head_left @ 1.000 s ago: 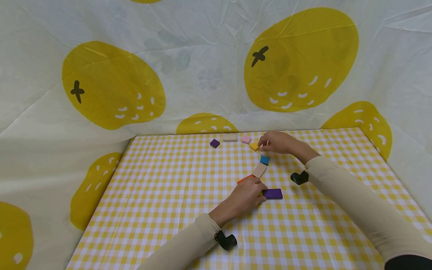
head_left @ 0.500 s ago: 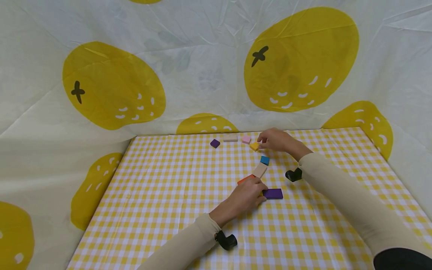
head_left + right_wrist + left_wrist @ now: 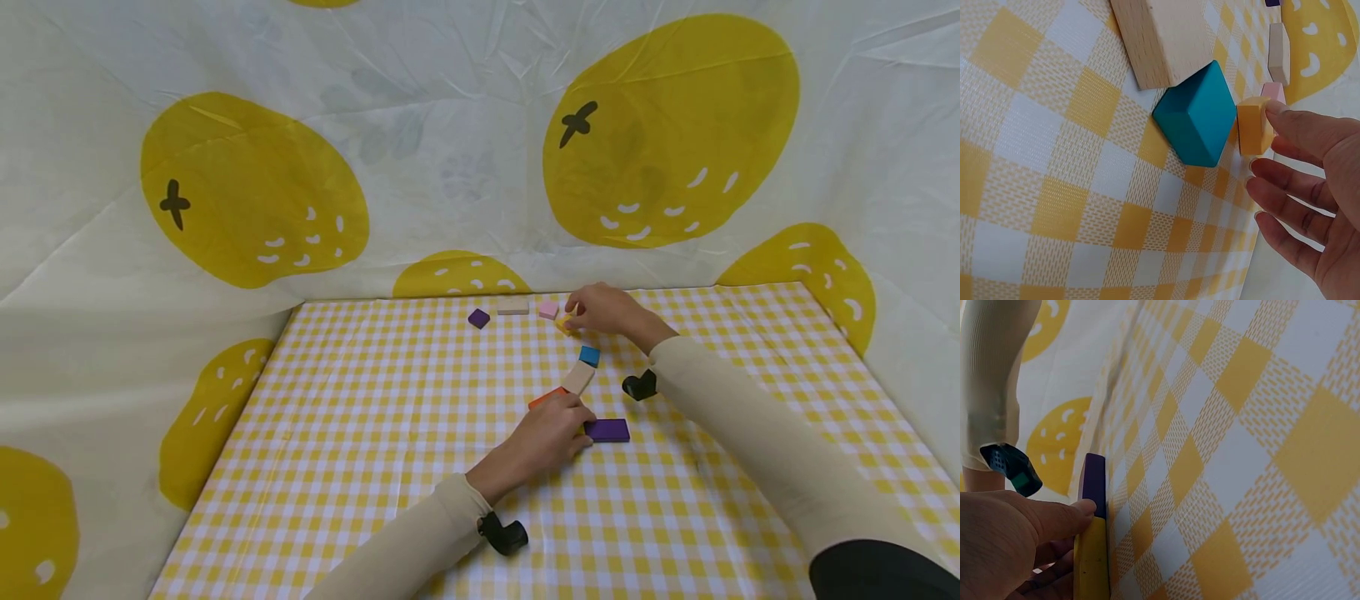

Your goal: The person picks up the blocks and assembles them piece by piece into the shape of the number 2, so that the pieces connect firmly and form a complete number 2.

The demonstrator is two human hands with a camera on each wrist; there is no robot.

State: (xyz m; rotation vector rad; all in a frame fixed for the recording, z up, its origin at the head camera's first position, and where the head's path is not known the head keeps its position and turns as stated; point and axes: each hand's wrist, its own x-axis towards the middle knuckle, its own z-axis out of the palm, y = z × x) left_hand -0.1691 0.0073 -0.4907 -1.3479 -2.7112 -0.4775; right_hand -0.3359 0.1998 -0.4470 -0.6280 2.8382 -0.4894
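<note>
In the head view my left hand (image 3: 546, 437) rests low over the near blocks. Its thumb lies where a purple block (image 3: 1093, 481) meets a yellow block (image 3: 1090, 565), and its fingers curl behind the yellow one, gripping it. An orange block (image 3: 547, 397) is partly hidden beside that hand. Farther back, my right hand (image 3: 606, 308) pinches a yellow-orange block (image 3: 1250, 130) between thumb and index finger; the other fingers are spread loosely. Near it lie a blue block (image 3: 1200, 115), a light wooden block (image 3: 578, 377) and a pink block (image 3: 548, 310).
A beige block (image 3: 513, 307) and a purple diamond-shaped block (image 3: 478, 318) lie toward the far edge. A yellow-and-white checked cloth (image 3: 337, 433) covers the table. Behind it hangs a pale curtain (image 3: 450, 167) with large yellow fruit shapes.
My right hand has moved slightly left onto the yellow-orange block and now covers part of it. The left hand stays in place.
</note>
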